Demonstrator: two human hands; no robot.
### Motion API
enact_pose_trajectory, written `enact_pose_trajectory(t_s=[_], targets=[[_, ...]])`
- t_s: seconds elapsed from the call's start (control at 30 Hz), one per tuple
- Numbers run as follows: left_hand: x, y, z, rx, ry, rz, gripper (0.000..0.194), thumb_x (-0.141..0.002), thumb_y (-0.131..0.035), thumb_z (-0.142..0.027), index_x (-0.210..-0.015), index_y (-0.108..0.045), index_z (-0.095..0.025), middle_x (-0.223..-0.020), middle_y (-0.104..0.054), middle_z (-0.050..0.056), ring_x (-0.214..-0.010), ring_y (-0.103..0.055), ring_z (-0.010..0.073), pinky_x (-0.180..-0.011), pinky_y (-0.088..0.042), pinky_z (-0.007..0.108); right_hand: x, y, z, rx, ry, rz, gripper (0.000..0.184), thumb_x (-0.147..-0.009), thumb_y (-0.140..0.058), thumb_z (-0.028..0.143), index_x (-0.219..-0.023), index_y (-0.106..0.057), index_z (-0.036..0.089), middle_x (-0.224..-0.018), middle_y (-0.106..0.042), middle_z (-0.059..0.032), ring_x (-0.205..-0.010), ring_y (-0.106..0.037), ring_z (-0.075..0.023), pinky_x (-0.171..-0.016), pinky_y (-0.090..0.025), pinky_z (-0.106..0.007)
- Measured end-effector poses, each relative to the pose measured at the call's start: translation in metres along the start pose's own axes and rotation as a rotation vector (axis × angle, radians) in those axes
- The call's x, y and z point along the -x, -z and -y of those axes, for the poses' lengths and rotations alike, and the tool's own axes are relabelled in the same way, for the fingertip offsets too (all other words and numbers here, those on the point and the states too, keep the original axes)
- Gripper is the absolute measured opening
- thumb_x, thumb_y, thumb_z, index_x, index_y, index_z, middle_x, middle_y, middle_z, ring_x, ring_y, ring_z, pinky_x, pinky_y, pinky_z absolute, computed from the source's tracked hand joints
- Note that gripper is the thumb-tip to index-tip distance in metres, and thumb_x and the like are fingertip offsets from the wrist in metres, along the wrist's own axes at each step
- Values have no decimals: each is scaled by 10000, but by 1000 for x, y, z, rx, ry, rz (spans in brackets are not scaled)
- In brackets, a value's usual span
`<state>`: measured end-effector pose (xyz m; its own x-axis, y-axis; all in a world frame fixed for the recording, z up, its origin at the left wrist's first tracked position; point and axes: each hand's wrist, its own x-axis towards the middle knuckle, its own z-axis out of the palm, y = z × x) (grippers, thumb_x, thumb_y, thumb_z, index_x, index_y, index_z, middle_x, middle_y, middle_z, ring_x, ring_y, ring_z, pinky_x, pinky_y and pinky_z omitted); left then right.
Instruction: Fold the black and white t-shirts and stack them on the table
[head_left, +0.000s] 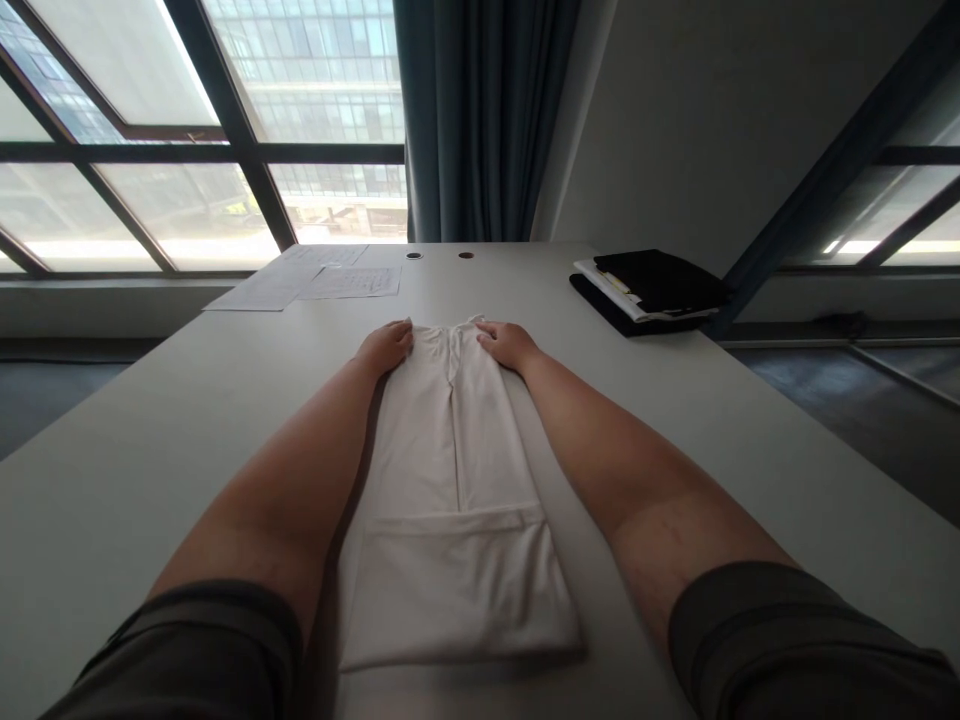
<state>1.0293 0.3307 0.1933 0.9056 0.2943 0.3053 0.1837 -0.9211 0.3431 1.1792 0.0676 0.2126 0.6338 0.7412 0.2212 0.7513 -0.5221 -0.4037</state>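
Note:
A pair of cream trousers (420,440) lies lengthwise on the white table in front of me. The gathered end, with what looks like a drawstring, is at the far side. Nearest me, a broad flap of the same cloth is folded over the legs, its straight edge running across them. My left hand (386,346) is closed at the far left corner, fingers on the cloth's edge. At the far right corner my right hand (508,344) grips the cloth, fingertips over the top. Both thumbs are partly hidden.
Several printed sheets (349,283) lie at the table's (187,430) far left. A black folder (660,280) with white papers rests at the far right. Two round cable holes sit near the back edge. Behind are windows and a dark blue curtain (480,120).

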Motion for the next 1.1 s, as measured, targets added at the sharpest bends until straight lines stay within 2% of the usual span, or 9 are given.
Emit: enact_pose_trajectory(t_s=[0.2, 0.33, 0.43, 0.57, 0.7, 0.8, 0.9, 0.97, 1.1], targets=[[12, 7, -9, 211, -154, -264, 488, -960, -507, -273, -1417, -647, -173, -1513, -603, 116, -1305, -636, 240, -1140, -520, 389, 13, -1, -5, -388, 68, -302, 408, -914, -649, 249, -1302, -771, 221, -1197, -797, -55, -1073, -745, -220, -1044, -542, -365], [33, 27, -28, 293, -160, -410, 378, -959, -521, -250, -1284, -694, -168, -1414, -649, 121, -1026, -722, 189, -972, -617, 355, 24, 3, 4, -541, 60, -391, 371, -837, -687, 279, -1190, -772, 201, -1034, -795, -48, -878, -737, -201, -913, -590, -361], [57, 44, -42, 285, -130, -439, 286, -958, -543, -241, -1183, -709, -181, -1340, -688, 100, -915, -727, 162, -933, -624, 336, 38, 9, 14, -580, 59, -396, 490, -825, -675, 319, -1307, -675, 230, -1131, -759, -54, -892, -718, -195, -858, -600, -340], [97, 58, -51, 262, -104, -440, 171, -946, -608, -280, -1083, -679, -206, -1178, -739, 67, -929, -737, 177, -914, -619, 341, 71, 16, 23, -504, 107, -339, 692, -856, -636, 308, -1533, -498, 260, -1120, -732, -50, -929, -702, -198, -927, -580, -350], [141, 63, -47, 295, -112, -344, 354, -884, -686, -336, -1208, -595, -226, -1045, -749, 42, -933, -731, 196, -917, -610, 368, 113, 24, 23, -333, 249, -225, 759, -875, -603, 219, -1613, -429, 254, -1074, -731, -36, -948, -693, -201, -1003, -548, -368], [165, 68, -45, 277, -242, -58, 532, -826, -636, -266, -1353, -565, -248, -1083, -749, 37, -1003, -711, 204, -992, -581, 380, 137, 29, 18, -192, 385, -60, 544, -832, -591, 110, -1352, -707, 221, -1067, -738, -65, -1002, -688, -223, -1019, -537, -373], [177, 74, -47, 211, -342, 141, 397, -799, -550, -230, -1163, -711, -245, -1147, -742, 67, -1108, -685, 233, -1062, -536, 386, 148, 32, 13, -122, 449, -31, 370, -831, -576, 63, -1078, -816, 196, -1110, -731, -107, -1071, -674, -249, -1033, -533, -393], [178, 77, -50, 210, -353, 139, 318, -816, -530, -252, -1047, -747, -229, -1152, -741, 79, -1111, -682, 243, -1065, -527, 393, 150, 33, 11, -95, 448, -74, 339, -849, -574, 58, -1037, -824, 190, -1112, -732, -117, -1074, -669, -259, -1037, -534, -419], [167, 77, -58, 258, -245, 39, 326, -884, -489, -285, -1086, -737, -224, -1093, -765, 59, -1009, -708, 219, -924, -585, 363, 142, 31, 16, -60, 445, -158, 382, -871, -525, 27, -1058, -819, 184, -1155, -742, -121, -1119, -670, -259, -1073, -524, -432]])
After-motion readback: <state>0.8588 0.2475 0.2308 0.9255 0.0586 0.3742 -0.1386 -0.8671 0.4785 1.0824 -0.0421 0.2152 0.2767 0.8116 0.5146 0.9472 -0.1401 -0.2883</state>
